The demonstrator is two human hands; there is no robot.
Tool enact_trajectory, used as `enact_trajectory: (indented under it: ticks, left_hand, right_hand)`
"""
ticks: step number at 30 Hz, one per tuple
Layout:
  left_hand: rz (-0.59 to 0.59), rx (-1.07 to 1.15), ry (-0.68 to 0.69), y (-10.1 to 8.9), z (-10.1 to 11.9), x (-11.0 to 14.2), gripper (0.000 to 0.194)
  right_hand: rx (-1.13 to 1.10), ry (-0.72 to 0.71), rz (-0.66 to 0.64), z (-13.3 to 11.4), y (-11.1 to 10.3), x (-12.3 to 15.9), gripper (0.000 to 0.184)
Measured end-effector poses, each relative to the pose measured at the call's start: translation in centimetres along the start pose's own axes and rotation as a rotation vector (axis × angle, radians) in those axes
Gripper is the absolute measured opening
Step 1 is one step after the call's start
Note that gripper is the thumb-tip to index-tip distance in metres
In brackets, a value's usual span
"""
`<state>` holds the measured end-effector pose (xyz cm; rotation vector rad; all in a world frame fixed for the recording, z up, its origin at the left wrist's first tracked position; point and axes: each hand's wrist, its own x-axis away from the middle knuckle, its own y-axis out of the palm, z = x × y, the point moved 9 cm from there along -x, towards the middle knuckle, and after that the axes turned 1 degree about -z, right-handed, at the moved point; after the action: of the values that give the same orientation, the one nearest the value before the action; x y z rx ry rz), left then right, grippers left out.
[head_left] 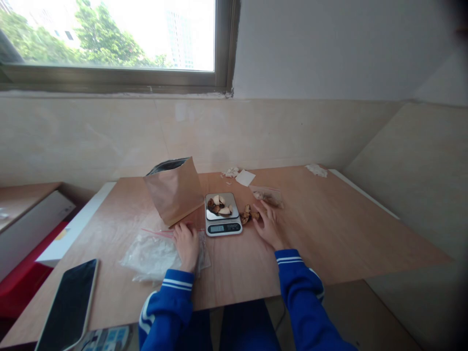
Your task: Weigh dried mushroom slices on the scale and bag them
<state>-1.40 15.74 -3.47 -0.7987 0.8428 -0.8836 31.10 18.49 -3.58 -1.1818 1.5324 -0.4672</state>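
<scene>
A small kitchen scale (224,229) stands mid-table, its display lit but too small to read. On its plate lie several dried brown and cream pieces (219,206), perhaps dried mushrooms. More brown pieces (247,214) lie on the table against the scale's right side. My right hand (269,228) is beside them, fingers spread, with the thumb and fingertips near the loose pieces. Beyond its fingertips lies a small clear bag (268,196) with something pale inside. My left hand (186,246) rests, fingers loosely bent and apart, on a stack of clear zip bags (153,253).
An opened brown paper pouch (175,192) stands behind my left hand. At the back are a white paper square (245,178), crumpled white scraps (231,172) and another crumpled scrap (317,170). A dark-screened tablet or phone (69,304) lies at the front left edge.
</scene>
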Motion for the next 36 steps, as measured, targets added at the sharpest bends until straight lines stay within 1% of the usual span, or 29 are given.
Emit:
enact_trajectory:
  ticks: [3,6,11,14,17,19,22,24,25,27,29,31,34,36]
  left_hand:
    - [-0.005,-0.075,-0.016,-0.2,0.4,-0.1,0.026]
    - [-0.024,-0.06,-0.064,-0.2,0.7,-0.6,0.027]
    - [-0.04,0.118,-0.133,0.0,0.9,-1.3,0.025]
    - [-0.025,0.25,-0.121,0.0,0.7,-1.4,0.021]
    - [-0.024,0.344,-0.105,0.1,0.3,-1.5,0.019]
    - [-0.026,0.367,-0.101,0.2,0.2,-1.5,0.019]
    - [-0.028,0.376,-0.104,0.3,0.1,-1.5,0.02]
    - [-0.034,0.379,-0.104,0.3,0.1,-1.6,0.02]
    - [-0.039,0.379,-0.104,0.3,0.2,-1.6,0.02]
    - [-0.049,0.383,-0.103,0.3,0.2,-1.6,0.02]
    - [-0.054,0.388,-0.106,0.3,0.2,-1.6,0.02]
    - [-0.056,0.396,-0.107,0.3,0.2,-1.6,0.021]
    - [-0.059,0.399,-0.114,0.5,0.1,-1.6,0.022]
    - [-0.057,0.395,-0.115,0.5,0.1,-1.5,0.022]
  right_hand:
    - [0.008,0.004,0.005,0.3,0.1,0.0,0.051]
    - [0.009,0.021,0.006,0.4,0.2,0.1,0.046]
    - [0.079,0.074,0.024,1.1,0.5,0.3,0.034]
    - [0.097,0.087,0.035,1.5,0.6,0.4,0.028]
    - [0.078,0.1,0.058,1.9,0.5,0.5,0.027]
    - [0.053,0.119,0.106,2.1,-0.1,0.5,0.028]
    - [-0.001,0.184,0.266,2.3,-1.8,0.3,0.032]
    - [-0.038,0.215,0.356,1.8,-2.7,-0.3,0.034]
    - [-0.056,0.21,0.363,1.1,-2.7,-0.9,0.035]
    - [-0.081,0.165,0.301,-0.8,-2.0,-2.9,0.034]
    - [-0.082,0.108,0.191,-2.9,-0.7,-5.1,0.033]
    - [-0.067,0.079,0.093,-4.5,0.7,-7.0,0.032]
    - [-0.062,0.074,-0.01,-5.4,2.5,-8.7,0.03]
    - [-0.082,0.054,-0.053,-5.3,3.0,-8.9,0.026]
